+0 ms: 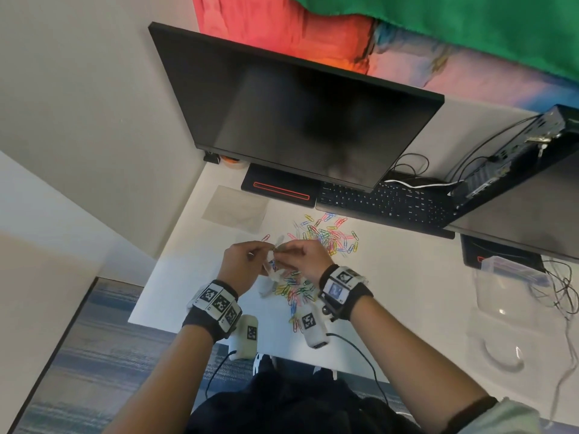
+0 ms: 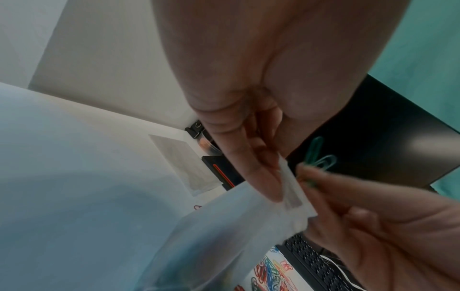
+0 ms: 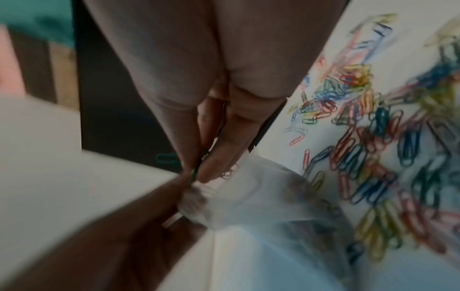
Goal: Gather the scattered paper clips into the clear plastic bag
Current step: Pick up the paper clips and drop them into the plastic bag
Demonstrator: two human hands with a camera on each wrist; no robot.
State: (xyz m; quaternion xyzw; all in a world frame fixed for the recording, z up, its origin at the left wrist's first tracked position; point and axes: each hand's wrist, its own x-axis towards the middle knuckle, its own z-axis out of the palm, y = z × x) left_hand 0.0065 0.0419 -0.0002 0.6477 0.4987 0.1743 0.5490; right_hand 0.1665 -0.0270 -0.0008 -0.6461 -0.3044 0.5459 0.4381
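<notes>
Our left hand (image 2: 248,122) pinches the clear plastic bag (image 2: 293,196) at its mouth, lifted off the table (image 1: 391,292) so it hangs open. Our right hand (image 2: 373,216) has its grip tight on green paper clips (image 2: 321,157), poised to feed them in.

White desk (image 1: 391,292) against pale wall (image 1: 78,89), dark monitor (image 1: 297,114), blue-grey carpet (image 1: 94,355) below.

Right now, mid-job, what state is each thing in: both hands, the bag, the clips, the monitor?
Left hand: pinches the bag's top edge.
Right hand: pinches green clips at the bag's mouth.
Bag: held up off the desk; whether its mouth is open, I cannot tell.
Loose clips: scattered on the desk, not yet bagged.
Monitor: screen dark.
</notes>
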